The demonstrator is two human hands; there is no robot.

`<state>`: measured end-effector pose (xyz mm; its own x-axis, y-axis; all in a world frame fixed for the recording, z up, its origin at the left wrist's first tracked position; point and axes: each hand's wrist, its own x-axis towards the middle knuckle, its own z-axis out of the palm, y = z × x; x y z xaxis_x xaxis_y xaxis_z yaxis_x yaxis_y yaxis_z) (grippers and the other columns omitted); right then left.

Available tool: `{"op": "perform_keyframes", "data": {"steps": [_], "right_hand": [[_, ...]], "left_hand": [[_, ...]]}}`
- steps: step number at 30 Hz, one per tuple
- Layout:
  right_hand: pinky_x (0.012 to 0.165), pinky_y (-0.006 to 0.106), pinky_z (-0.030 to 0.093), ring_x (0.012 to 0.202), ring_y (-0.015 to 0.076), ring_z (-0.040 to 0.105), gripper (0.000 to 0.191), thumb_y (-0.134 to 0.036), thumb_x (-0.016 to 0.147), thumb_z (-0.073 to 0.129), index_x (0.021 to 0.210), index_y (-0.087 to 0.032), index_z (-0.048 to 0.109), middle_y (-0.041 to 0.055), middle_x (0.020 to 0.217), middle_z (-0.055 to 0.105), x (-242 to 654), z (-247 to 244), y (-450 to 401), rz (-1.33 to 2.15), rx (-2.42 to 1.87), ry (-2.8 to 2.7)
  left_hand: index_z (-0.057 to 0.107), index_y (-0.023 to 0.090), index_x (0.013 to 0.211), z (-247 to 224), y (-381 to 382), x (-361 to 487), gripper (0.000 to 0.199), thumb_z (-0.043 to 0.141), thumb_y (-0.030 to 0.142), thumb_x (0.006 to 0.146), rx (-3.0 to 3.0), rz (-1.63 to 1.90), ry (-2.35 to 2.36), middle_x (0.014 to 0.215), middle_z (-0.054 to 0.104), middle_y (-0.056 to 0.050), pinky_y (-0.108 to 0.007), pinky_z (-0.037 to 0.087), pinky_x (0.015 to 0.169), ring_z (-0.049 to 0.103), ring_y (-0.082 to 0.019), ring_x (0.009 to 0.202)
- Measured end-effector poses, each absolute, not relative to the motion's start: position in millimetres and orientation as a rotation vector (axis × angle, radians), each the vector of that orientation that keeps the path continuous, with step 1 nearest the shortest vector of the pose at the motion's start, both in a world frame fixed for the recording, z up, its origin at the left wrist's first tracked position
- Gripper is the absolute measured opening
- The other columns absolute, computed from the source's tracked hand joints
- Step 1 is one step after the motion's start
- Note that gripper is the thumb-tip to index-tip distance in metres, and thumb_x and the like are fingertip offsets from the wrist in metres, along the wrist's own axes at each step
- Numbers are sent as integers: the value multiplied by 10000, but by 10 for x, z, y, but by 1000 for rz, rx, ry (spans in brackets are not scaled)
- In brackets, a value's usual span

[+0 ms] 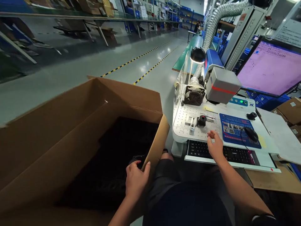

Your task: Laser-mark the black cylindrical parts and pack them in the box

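Observation:
My left hand [137, 178] is inside the near right wall of a large cardboard box [155, 142], its fingers curled around a small black part [137, 158]. That part is dark and mostly hidden by my fingers. Below it, the box holds a dark mass of black items whose shapes I cannot make out. Over the front edge of the white perforated plate [180, 125] hovers my right hand [215, 145], fingers loosely bent and apart, with nothing seen in them. Just beyond it, a black round part [201, 120] sits in a small metal fixture [192, 124] on the plate.
A grey machine head [222, 84] with a red stripe overhangs the plate, beside a black fan [194, 95] and a lamp [198, 55]. A keyboard [199, 149], mouse [251, 134], blue mat [231, 125] and monitor [270, 67] are at right. Long benches [70, 14] stand across the aisle.

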<state>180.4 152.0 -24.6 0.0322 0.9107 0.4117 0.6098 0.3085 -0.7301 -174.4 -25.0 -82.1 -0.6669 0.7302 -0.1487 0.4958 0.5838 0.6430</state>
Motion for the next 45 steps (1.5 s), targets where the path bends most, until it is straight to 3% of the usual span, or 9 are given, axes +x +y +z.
{"op": "perform_keyframes", "data": {"steps": [3, 6, 16, 27, 36, 40, 45], "right_hand": [[923, 429, 593, 929, 219, 742, 372, -235, 952, 455, 1293, -214, 603, 84, 1096, 763, 1913, -418, 955, 524, -1371, -1764], [913, 451, 607, 983, 237, 741, 394, -185, 944, 431, 1290, -219, 616, 86, 1090, 768, 1966, -603, 632, 529, -1393, -1820], [916, 500, 614, 1017, 258, 731, 416, -188, 962, 428, 1342, -206, 596, 95, 1115, 763, 2096, -796, 626, 480, -1443, -1857], [1008, 523, 537, 1085, 293, 677, 382, -288, 922, 509, 1267, -161, 612, 151, 1174, 713, 1955, -310, 1625, 323, -1424, -1740], [1151, 572, 389, 1367, 389, 475, 656, -474, 825, 741, 1349, -135, 540, 222, 1426, 549, 1532, -203, 2496, 388, -1600, -1714], [1102, 516, 450, 1286, 352, 546, 598, -425, 774, 822, 1264, -172, 592, 174, 1351, 606, 1372, -149, 2640, 359, -1625, -1692], [1005, 407, 524, 1078, 241, 628, 440, -291, 769, 859, 1098, -102, 637, 104, 1101, 701, 1371, 135, 2537, 272, -1617, -1711]], "left_hand": [[507, 165, 1198, -879, -241, -1759, 611, 535, 658, 839, 1012, 782, 2412, 1218, 525, -179, -504, 562, 854, 636, -346, 1006], [512, 165, 1182, -898, -226, -1762, 605, 536, 659, 834, 1054, 779, 2419, 1197, 532, -178, -504, 558, 876, 622, -360, 1059], [499, 178, 1184, -843, -195, -1741, 607, 544, 664, 825, 977, 733, 2447, 1215, 538, -178, -532, 540, 939, 614, -366, 1084], [493, 176, 1176, -771, -187, -1738, 614, 495, 676, 821, 991, 712, 2434, 1211, 533, -195, -532, 549, 928, 604, -383, 1113], [478, 169, 1183, -658, -191, -1753, 647, 452, 699, 814, 981, 701, 2421, 1252, 512, -216, -519, 577, 851, 633, -382, 1031], [483, 157, 1188, -510, -165, -1711, 669, 445, 700, 801, 944, 654, 2401, 1262, 513, -241, -543, 578, 865, 634, -407, 1049], [488, 166, 1219, -515, -134, -1741, 708, 458, 723, 783, 932, 488, 2446, 1300, 524, -265, -568, 584, 885, 579, -467, 1192]]}}
